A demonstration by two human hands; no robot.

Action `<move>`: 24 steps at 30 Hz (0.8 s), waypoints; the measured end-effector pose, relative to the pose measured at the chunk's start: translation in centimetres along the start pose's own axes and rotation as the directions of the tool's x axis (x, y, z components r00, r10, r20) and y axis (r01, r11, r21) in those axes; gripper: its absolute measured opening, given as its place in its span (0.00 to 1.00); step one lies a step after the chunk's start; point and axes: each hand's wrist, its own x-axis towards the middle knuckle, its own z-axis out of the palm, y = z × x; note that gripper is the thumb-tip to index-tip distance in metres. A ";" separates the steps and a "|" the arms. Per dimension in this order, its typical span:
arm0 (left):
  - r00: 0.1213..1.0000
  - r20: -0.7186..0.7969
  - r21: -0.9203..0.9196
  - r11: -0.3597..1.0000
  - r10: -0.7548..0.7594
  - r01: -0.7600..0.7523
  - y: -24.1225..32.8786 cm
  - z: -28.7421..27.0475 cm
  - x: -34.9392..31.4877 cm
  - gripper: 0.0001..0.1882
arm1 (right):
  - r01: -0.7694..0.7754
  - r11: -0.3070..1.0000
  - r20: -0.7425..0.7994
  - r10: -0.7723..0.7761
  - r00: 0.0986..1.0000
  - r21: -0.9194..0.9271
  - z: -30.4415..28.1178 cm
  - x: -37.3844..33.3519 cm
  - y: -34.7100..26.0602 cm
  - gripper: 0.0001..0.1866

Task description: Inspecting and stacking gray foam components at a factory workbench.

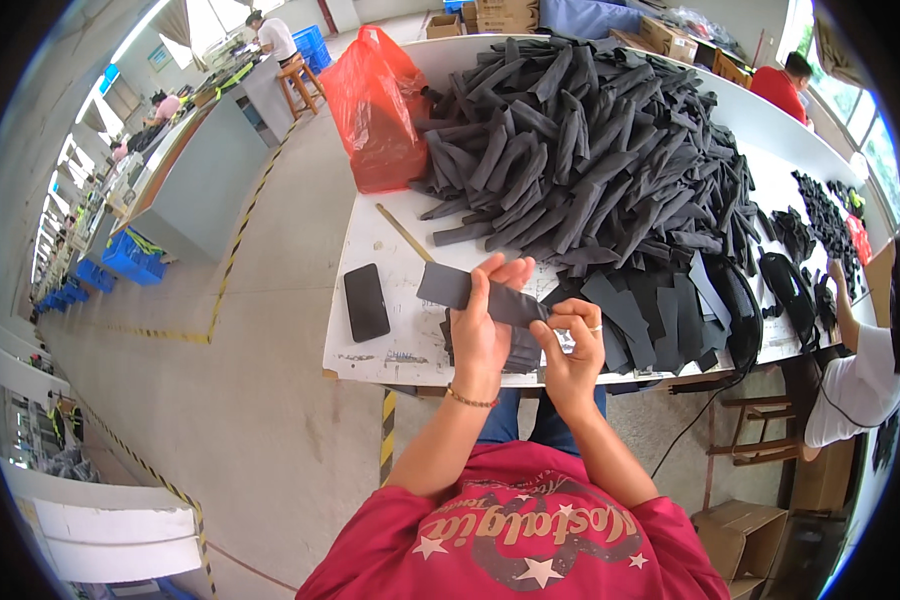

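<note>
A dark grey fabric strip (444,286) is stretched between my two hands above the table's near edge. My left hand (482,325) grips its middle, with the thumb on top and the other fingers behind. At the strip's right end, my right hand (574,352) pinches it between thumb and fingertips. Beneath my hands lies a small stack of dark pieces (522,352), partly hidden by them. Left of my left hand, a black smartphone (367,303) lies flat. A thin yellowish stick (404,232) rests just beyond it.
A large heap of dark grey fabric pieces (580,150) covers the white table (350,362). Beside it stands a red plastic bag (370,120). Flat dark pieces (660,315) and a black bulky object (742,315) lie at right. A co-worker in white (855,400) sits close by, near a stool (755,425).
</note>
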 end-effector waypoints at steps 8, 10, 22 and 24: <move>0.984 0.177 0.175 0.984 -0.006 -0.025 0.2 -0.6 -0.7 0.19 | -0.535 0.793 0.321 0.445 0.836 0.293 -0.6 2.4 0.5 0.10; 0.993 0.086 0.105 0.991 0.079 -0.088 0.5 -1.5 0.2 0.19 | -0.501 0.784 0.148 0.483 0.863 0.366 -0.6 1.7 2.8 0.09; 0.998 0.027 0.033 0.998 0.054 -0.055 0.9 -1.8 1.3 0.18 | -0.592 0.717 0.494 0.388 0.778 0.369 1.6 1.7 0.4 0.19; 0.999 0.009 0.015 0.999 0.038 -0.038 0.6 -2.6 1.2 0.17 | -0.432 0.891 0.451 0.332 0.829 0.137 1.2 1.4 0.2 0.19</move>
